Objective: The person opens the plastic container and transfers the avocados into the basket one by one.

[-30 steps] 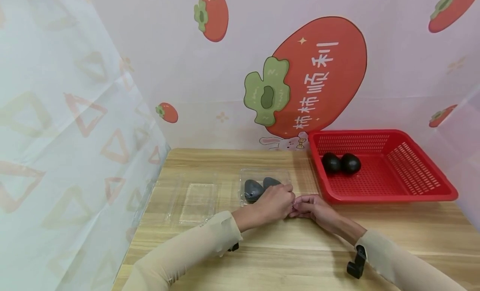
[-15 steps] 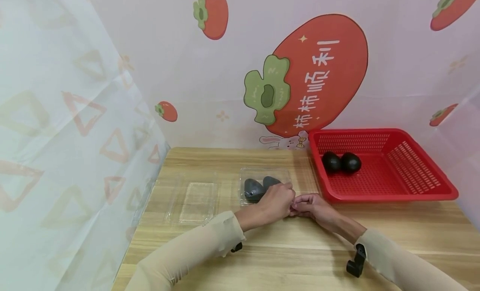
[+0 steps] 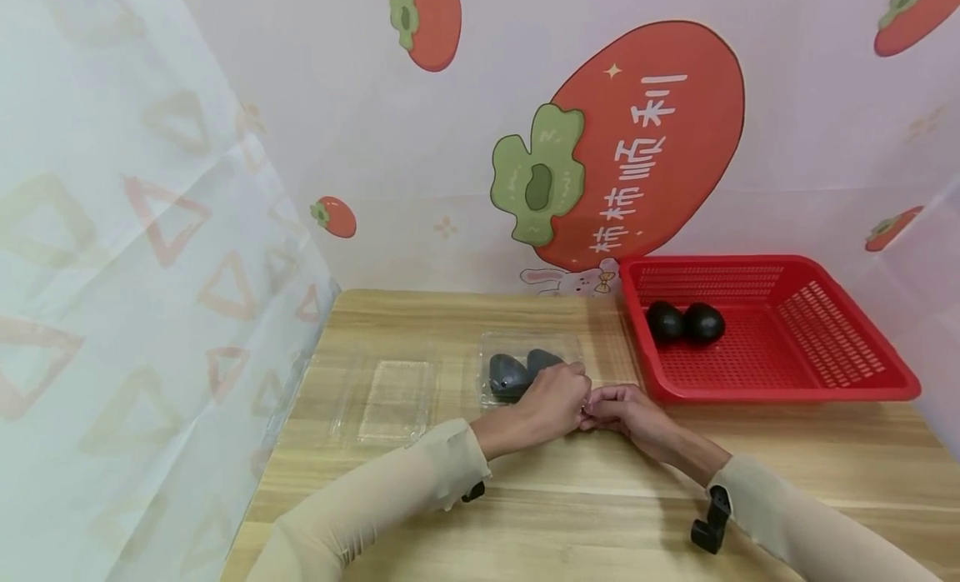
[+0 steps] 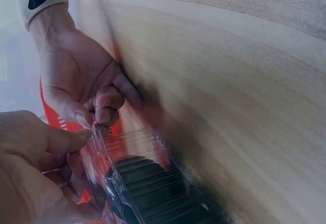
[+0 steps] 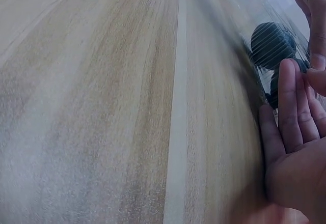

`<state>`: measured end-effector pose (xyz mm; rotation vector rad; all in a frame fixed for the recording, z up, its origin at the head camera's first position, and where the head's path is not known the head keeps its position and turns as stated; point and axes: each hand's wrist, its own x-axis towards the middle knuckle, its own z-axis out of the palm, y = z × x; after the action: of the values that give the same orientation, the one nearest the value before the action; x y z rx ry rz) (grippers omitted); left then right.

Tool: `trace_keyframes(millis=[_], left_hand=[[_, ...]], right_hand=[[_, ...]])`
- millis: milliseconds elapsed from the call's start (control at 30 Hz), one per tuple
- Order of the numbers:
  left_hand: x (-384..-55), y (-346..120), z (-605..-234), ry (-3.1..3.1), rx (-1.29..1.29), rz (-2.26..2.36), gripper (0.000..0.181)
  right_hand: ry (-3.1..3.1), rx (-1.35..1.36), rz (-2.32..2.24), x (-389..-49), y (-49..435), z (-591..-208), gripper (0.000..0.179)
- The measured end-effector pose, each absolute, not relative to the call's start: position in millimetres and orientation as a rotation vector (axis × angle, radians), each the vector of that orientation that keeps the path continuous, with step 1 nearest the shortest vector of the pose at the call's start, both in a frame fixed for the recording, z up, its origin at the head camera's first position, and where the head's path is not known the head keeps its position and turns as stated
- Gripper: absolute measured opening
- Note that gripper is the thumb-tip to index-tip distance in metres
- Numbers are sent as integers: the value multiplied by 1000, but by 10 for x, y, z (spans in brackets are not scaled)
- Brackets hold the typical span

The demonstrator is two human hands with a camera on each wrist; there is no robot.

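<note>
A clear plastic clamshell box (image 3: 489, 342) stands closed on the table, with dark pear-shaped avocados (image 3: 508, 378) visible through its lid. At its front right corner, my left hand (image 3: 549, 404) pinches the rim between thumb and fingers. My right hand (image 3: 628, 415) meets it there; its thumb and index finger pinch the same corner, and the other fingers lie under the edge. In the left wrist view the ribbed side of the box (image 4: 133, 141) shows near both thumbs. The left hand covers part of the box in the head view.
A red plastic basket (image 3: 780, 394) stands at the back right, holding two dark avocados (image 3: 703, 323). Left of the box lies another clear plastic container (image 3: 396, 401) on the wooden table (image 3: 540, 515). Printed sheets hang behind and at the left.
The head view has shifted slightly. Both hands stay at the box corner with barely any visible movement.
</note>
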<state>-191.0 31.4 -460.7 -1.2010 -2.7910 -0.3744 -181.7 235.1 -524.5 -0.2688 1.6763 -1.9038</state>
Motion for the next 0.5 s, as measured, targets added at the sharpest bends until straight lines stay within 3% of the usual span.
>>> trace_keyframes(millis=[500], left_hand=[[-1930,280,-4590,-2771,-1232,-392,11]], right_hand=[[1672,-242,-1895,-1827,2341,-5222,19]])
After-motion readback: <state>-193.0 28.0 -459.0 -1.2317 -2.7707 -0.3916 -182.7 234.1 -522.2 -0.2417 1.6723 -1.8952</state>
